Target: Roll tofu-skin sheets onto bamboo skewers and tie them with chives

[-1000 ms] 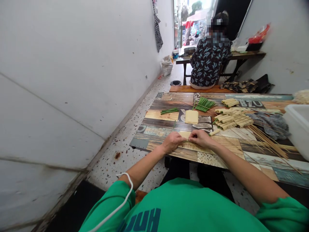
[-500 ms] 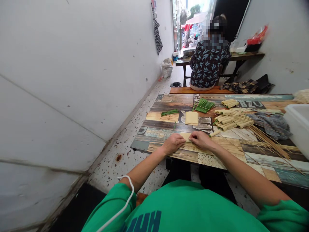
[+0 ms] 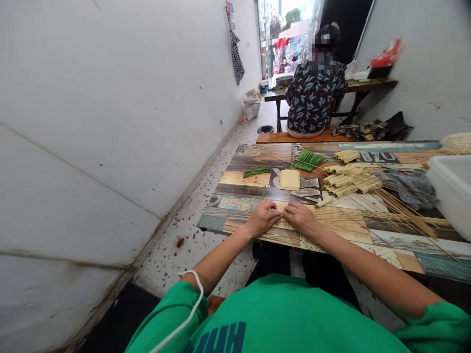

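Observation:
At the table's near edge, my left hand [image 3: 262, 217] and my right hand [image 3: 300, 217] are close together, fingers closed on a pale yellow tofu-skin sheet [image 3: 281, 205]. Its near part is hidden by the fingers, so I cannot tell what is inside it. A stack of square tofu-skin sheets [image 3: 290, 180] lies just beyond. Cut green chives form a small bunch [image 3: 256, 171] to the left and a larger pile [image 3: 309, 161] behind the stack. To the right are several finished rolls [image 3: 344, 181] with green ends, and one single roll [image 3: 324, 202] lies nearer my right hand.
Thin wooden skewers [image 3: 410, 215] spread over the right of the patterned table [image 3: 333, 218]. Beside them lie a crumpled grey cloth [image 3: 408, 186] and a white plastic tub [image 3: 451, 189]. A person [image 3: 312, 100] sits on a bench beyond, facing away. A wall runs along the left.
My right hand has moved slightly left, closer to my left hand, and its fingers now press on the sheet's near side. Less of the sheet shows. The view has shifted a little.

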A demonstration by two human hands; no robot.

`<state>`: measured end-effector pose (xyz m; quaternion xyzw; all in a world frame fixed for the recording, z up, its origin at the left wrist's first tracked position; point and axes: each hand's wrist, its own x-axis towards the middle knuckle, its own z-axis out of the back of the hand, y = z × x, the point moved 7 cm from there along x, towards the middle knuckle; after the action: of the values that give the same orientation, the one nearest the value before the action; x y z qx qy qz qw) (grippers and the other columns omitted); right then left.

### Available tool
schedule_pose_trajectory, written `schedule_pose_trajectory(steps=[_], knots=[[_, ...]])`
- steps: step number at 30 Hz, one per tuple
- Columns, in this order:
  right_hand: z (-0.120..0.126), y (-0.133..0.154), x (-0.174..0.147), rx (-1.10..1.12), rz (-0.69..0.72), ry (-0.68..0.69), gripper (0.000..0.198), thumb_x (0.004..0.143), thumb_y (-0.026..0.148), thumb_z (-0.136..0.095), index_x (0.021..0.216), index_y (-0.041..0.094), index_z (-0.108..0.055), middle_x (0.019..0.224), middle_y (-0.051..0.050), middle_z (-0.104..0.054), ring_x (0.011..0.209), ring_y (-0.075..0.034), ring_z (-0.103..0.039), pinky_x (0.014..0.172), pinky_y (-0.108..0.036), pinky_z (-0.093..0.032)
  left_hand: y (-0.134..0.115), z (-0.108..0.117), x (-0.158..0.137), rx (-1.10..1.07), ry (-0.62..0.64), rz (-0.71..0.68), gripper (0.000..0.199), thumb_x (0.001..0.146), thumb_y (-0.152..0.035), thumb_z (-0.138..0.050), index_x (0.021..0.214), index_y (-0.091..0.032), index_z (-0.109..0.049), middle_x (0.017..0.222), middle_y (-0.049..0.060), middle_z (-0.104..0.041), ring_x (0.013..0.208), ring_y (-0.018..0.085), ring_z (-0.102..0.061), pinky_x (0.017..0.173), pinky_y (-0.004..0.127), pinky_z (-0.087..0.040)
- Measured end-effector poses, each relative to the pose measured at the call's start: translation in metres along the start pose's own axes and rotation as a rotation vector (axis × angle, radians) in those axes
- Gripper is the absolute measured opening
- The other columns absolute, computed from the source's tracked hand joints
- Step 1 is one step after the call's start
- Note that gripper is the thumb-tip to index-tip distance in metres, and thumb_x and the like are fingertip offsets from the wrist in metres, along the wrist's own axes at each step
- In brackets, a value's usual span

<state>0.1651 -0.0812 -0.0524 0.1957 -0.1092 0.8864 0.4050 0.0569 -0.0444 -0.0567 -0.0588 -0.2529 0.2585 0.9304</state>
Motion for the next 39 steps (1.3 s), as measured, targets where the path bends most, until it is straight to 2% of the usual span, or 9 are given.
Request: schedule_pose_trajectory(steps=[5, 9, 14, 17, 20, 25, 31, 35, 39], knots=[[-0.001, -0.017, 0.007, 0.140, -0.085, 0.067, 0.026, 0.095, 0.025, -0.054, 0.074, 0.018, -0.069, 0.084, -0.007, -0.059, 0.081, -0.018, -0.044, 0.066, -0.029, -0.029, -0.007, -0.003, 0.004, 0.167, 0.088, 0.063, 0.028, 0.097, -0.035, -0.050, 0.084, -0.020, -0.069, 0.086, 0.005, -0.063, 0.088, 0.019, -0.050, 0.080, 0.034, -0.033], [-0.005, -0.021, 0.012, 0.210, -0.049, 0.139, 0.028, 0.094, 0.022, -0.053, 0.071, 0.017, -0.069, 0.077, -0.006, -0.059, 0.075, -0.017, -0.044, 0.067, -0.029, -0.029, -0.009, -0.007, 0.009, 0.214, 0.187, 0.092, 0.029, 0.098, -0.032, -0.048, 0.082, -0.017, -0.067, 0.080, 0.005, -0.063, 0.085, 0.019, -0.049, 0.079, 0.036, -0.031], [-0.011, -0.018, 0.009, 0.048, 0.027, 0.079, 0.020, 0.092, 0.023, -0.056, 0.078, 0.015, -0.067, 0.077, -0.007, -0.060, 0.079, -0.019, -0.045, 0.072, -0.032, -0.027, -0.005, -0.007, 0.019, 0.210, 0.309, 0.129, 0.030, 0.098, -0.029, -0.048, 0.079, -0.016, -0.067, 0.081, 0.007, -0.067, 0.086, 0.019, -0.052, 0.078, 0.036, -0.029], [-0.016, -0.016, 0.006, -0.052, 0.065, 0.034, 0.023, 0.094, 0.019, -0.050, 0.077, 0.015, -0.065, 0.074, -0.006, -0.059, 0.076, -0.019, -0.043, 0.072, -0.032, -0.026, -0.004, -0.006, 0.022, 0.182, 0.356, 0.132, 0.032, 0.098, -0.027, -0.049, 0.075, -0.015, -0.067, 0.082, 0.007, -0.068, 0.085, 0.019, -0.053, 0.077, 0.035, -0.029], [-0.020, -0.016, 0.008, -0.068, 0.111, 0.057, 0.026, 0.096, 0.017, -0.047, 0.076, 0.015, -0.064, 0.073, -0.006, -0.059, 0.075, -0.018, -0.042, 0.071, -0.033, -0.025, -0.004, -0.002, 0.021, 0.163, 0.328, 0.164, 0.033, 0.098, -0.029, -0.050, 0.074, -0.016, -0.068, 0.081, 0.007, -0.068, 0.085, 0.020, -0.055, 0.078, 0.036, -0.029], [-0.014, -0.019, 0.018, 0.043, 0.115, 0.189, 0.026, 0.093, 0.018, -0.052, 0.070, 0.016, -0.065, 0.071, -0.006, -0.059, 0.075, -0.017, -0.043, 0.070, -0.032, -0.024, -0.005, 0.006, 0.012, 0.171, 0.196, 0.237, 0.019, 0.095, -0.032, -0.056, 0.091, -0.019, -0.069, 0.083, 0.006, -0.069, 0.086, 0.021, -0.055, 0.081, 0.037, -0.029], [-0.006, -0.026, 0.026, 0.156, 0.031, 0.262, 0.026, 0.091, 0.022, -0.056, 0.068, 0.017, -0.067, 0.076, -0.005, -0.062, 0.077, -0.016, -0.047, 0.068, -0.030, -0.025, -0.006, 0.005, 0.010, 0.179, 0.165, 0.242, 0.025, 0.095, -0.030, -0.055, 0.076, -0.020, -0.066, 0.083, 0.005, -0.067, 0.090, 0.021, -0.054, 0.082, 0.038, -0.028], [-0.009, -0.029, 0.025, 0.126, -0.046, 0.280, 0.027, 0.091, 0.024, -0.057, 0.067, 0.016, -0.068, 0.081, -0.007, -0.063, 0.076, -0.016, -0.048, 0.066, -0.030, -0.026, 0.002, 0.000, 0.018, 0.152, 0.235, 0.270, 0.026, 0.094, -0.030, -0.056, 0.075, -0.018, -0.068, 0.082, 0.006, -0.067, 0.087, 0.021, -0.055, 0.078, 0.036, -0.028], [-0.011, -0.025, 0.019, 0.011, -0.063, 0.219, 0.023, 0.094, 0.025, -0.052, 0.086, 0.014, -0.071, 0.083, -0.009, -0.063, 0.079, -0.018, -0.049, 0.070, -0.031, -0.028, 0.010, -0.003, 0.030, 0.131, 0.369, 0.298, 0.026, 0.091, -0.029, -0.058, 0.071, -0.017, -0.070, 0.080, 0.008, -0.071, 0.083, 0.022, -0.059, 0.076, 0.035, -0.027]])
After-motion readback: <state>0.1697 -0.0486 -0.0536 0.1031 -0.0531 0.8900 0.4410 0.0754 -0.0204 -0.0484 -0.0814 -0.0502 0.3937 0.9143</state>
